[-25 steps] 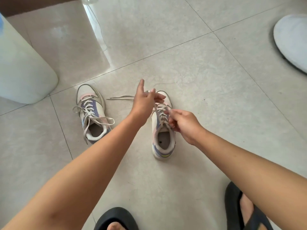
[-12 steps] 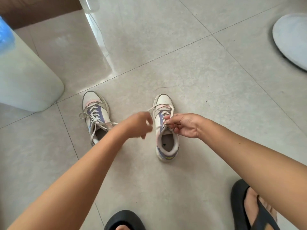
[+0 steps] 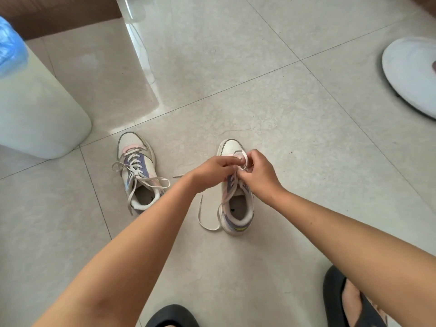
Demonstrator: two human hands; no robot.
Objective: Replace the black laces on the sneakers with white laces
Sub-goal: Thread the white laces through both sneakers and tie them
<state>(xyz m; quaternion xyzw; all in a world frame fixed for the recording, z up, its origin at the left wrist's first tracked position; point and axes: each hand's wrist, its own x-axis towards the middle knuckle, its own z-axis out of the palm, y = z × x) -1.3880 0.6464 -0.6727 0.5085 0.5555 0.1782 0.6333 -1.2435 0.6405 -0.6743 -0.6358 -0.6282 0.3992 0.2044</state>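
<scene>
Both hands are down over the right-hand sneaker [image 3: 236, 204] on the tiled floor [image 3: 271, 109]; the left hand [image 3: 213, 172] and right hand [image 3: 258, 172] meet above its lower eyelets, fingers [image 3: 238, 161] curled and pinching a loop of white lace [image 3: 244, 159] between them; the shoe's long axis runs straight away from the fingers, toe beyond them, heel opening on the near side; both hands sit about equally close to the loop, so I'd judge either could draw it through; the loose tail [image 3: 203, 220] trails on the near side of the fingers, off to the left of the heel; the other sneaker [image 3: 138, 171] stands well to the left of the fingers, already threaded with pale lace, ends hanging untied; no black lace shows anywhere; a pale bin [image 3: 35, 109] with a blue liner [image 3: 10, 50] stands far left, contents hidden.
</scene>
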